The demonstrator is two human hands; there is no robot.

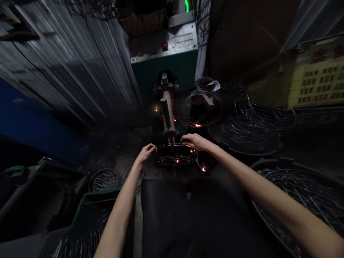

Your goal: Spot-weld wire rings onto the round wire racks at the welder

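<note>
Dark workshop floor (122,161) with loose wire rings (104,180) beside a green-rimmed bin (91,204)

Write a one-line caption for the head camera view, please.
Left hand and right hand hold an oval wire hoop under a spot welder amid sparks.

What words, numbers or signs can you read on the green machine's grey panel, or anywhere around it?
Nothing is legible: the white label plate on the grey metal control panel is too small and blurred, and the red marks on the yellow perforated board are too blurred to read.
</note>
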